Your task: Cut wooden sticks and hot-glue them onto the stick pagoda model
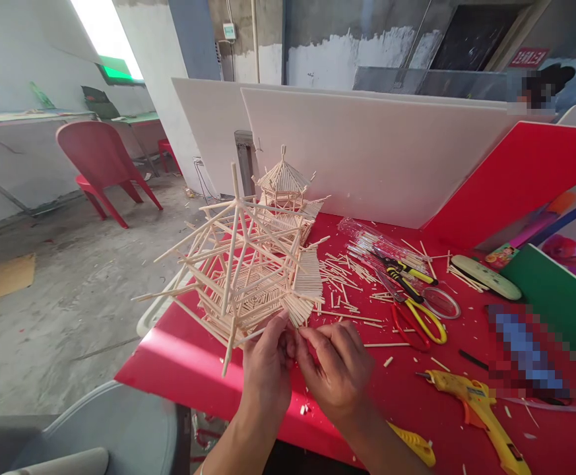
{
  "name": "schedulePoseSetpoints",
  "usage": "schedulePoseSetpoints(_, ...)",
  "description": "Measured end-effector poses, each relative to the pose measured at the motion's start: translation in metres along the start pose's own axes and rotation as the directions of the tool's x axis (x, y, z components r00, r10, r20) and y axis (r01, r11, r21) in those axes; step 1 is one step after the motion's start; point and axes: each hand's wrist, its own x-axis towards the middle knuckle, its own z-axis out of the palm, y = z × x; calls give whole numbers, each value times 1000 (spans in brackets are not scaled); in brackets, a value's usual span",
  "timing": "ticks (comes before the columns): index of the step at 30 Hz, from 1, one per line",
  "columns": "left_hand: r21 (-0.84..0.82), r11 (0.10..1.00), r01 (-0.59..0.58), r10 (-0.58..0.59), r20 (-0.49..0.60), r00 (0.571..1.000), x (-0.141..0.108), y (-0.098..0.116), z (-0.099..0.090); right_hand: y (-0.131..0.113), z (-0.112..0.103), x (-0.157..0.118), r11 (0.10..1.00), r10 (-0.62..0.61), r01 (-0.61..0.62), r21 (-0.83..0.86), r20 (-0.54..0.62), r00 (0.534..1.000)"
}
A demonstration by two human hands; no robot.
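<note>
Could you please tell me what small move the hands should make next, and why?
I would probably steady the near slatted panel with the left hand while the right hand gently evens its lower edge: both hands' fingertips meet close to that edge, and the glue gun lies aside on the red tabletop.

A red chair (97, 150) stands on the grey floor (104, 270); left of the chair is a table (25, 119), right of it a white pillar (150, 56), beyond it a bright window (109, 33).
</note>
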Motion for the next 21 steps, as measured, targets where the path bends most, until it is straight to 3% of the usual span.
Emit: schedulePoseSetpoints(21,89,996,-4,0,48,999,2,-3,-5,0,5,-7,992,115,-116,45,35,993)
